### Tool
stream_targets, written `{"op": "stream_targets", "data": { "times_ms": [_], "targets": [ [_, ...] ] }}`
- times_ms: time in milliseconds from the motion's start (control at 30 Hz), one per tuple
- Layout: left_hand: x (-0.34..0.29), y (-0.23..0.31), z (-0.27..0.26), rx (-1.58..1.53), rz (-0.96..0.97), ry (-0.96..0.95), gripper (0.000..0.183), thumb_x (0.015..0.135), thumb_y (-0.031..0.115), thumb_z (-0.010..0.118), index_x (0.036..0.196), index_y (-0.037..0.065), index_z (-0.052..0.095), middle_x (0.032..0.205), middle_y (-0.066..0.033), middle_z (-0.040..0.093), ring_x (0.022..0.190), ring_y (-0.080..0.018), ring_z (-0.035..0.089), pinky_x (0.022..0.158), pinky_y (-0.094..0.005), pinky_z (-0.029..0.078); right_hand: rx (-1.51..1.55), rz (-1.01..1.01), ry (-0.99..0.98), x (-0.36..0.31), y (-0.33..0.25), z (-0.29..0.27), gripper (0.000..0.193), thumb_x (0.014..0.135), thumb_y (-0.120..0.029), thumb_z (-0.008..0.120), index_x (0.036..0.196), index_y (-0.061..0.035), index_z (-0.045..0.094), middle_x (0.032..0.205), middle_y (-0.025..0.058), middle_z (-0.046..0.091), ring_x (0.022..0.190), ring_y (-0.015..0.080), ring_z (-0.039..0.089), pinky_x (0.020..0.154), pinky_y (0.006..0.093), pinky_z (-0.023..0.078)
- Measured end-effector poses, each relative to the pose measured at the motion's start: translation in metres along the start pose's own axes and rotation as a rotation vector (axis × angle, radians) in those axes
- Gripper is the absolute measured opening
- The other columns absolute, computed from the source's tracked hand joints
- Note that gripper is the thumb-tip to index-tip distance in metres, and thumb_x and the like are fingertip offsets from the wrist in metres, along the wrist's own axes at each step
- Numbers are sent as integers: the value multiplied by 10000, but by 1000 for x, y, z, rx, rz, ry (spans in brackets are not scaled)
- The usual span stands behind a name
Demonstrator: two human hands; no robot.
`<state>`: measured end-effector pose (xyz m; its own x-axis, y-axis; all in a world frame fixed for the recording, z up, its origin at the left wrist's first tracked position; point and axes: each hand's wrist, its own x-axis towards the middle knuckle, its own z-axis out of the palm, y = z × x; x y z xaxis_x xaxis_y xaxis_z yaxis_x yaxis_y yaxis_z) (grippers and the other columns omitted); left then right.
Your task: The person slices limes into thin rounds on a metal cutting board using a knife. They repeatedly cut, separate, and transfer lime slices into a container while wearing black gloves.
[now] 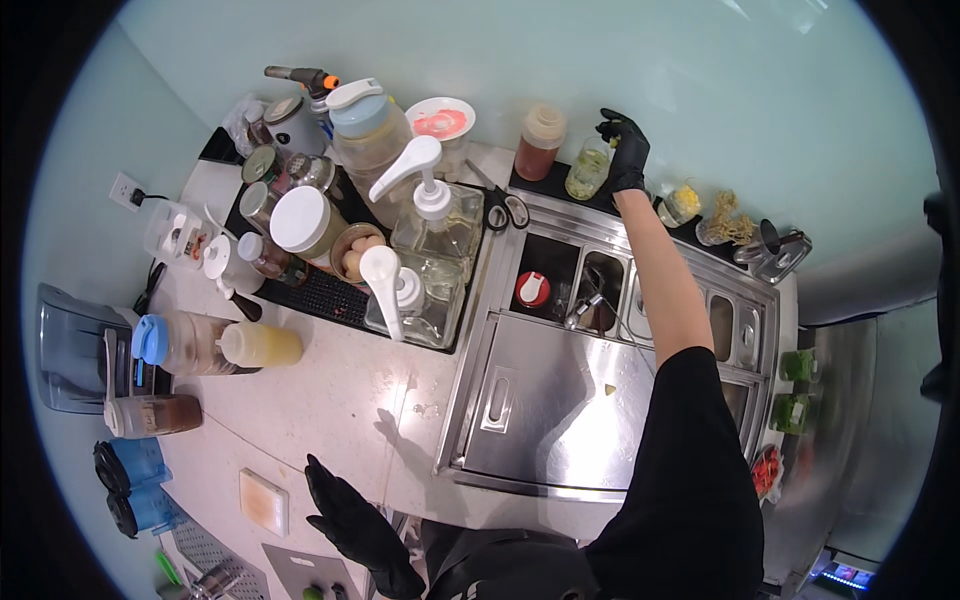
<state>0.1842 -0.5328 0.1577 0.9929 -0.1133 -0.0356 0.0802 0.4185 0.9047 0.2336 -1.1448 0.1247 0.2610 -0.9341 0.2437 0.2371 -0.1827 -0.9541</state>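
My right hand (627,150), in a black glove, is stretched out to the far side of the counter. Its fingers curl together at the mouth of a glass jar (588,172) holding pale green pieces. A small pale green bit shows by the fingertips, too small to name. My left hand (350,517), also gloved in black, hovers over the near edge of the counter with its fingers stretched out and nothing in it. To its left lies a small wooden board (264,502). A squeeze bottle (540,143) of reddish-brown liquid stands left of the jar.
A steel prep station (560,410) with a flat lid and inset tubs fills the middle. Pump bottles (440,230) and jars stand on a black mat at left. Scissors (505,205) lie beside them. Glasses of yellow garnish (680,204) and dried sprigs (727,222) line the back right.
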Motion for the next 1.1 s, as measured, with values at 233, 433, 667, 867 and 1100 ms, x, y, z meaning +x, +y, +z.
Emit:
{"op": "stream_targets", "data": {
  "times_ms": [233,433,667,867,1100],
  "targets": [
    [7,2,7,134,28,37,680,1011,509,175,1473,18,261,1562,-133,201,1466,-249,86,1182,-414,-13,1,-86,17,10,8,7,306,905,-213,515,938,16,715,891,93,722,855,186,669,813,295,471],
    [8,2,3,128,39,43,679,1012,503,172,1469,9,264,1558,-142,206,1463,-252,104,1185,-412,9,-81,-61,-56,18,14,-7,279,842,-111,507,978,-1,725,928,102,725,891,175,664,851,292,477],
    [6,5,2,126,50,82,673,1017,489,184,1465,-7,259,1552,-154,215,1456,-259,132,1189,-416,33,-508,-94,-290,20,1,-23,264,824,-73,558,1023,-2,715,1005,117,713,960,181,657,882,279,477],
    [1,3,-18,-40,57,-33,614,1031,418,222,1447,-30,278,1523,-191,260,1438,-279,194,1193,-421,126,-90,125,-346,25,-12,-36,367,932,-125,470,1252,28,565,1184,151,634,1099,206,608,1005,273,427],
    [-45,2,-91,245,-491,-217,447,981,234,493,1367,12,461,1401,-147,462,1269,-235,461,1080,-312,329,-488,-409,-291,-139,-138,-40,442,997,-154,386,1397,36,388,1438,182,412,1305,256,437,1127,357,313]
  ]
}}
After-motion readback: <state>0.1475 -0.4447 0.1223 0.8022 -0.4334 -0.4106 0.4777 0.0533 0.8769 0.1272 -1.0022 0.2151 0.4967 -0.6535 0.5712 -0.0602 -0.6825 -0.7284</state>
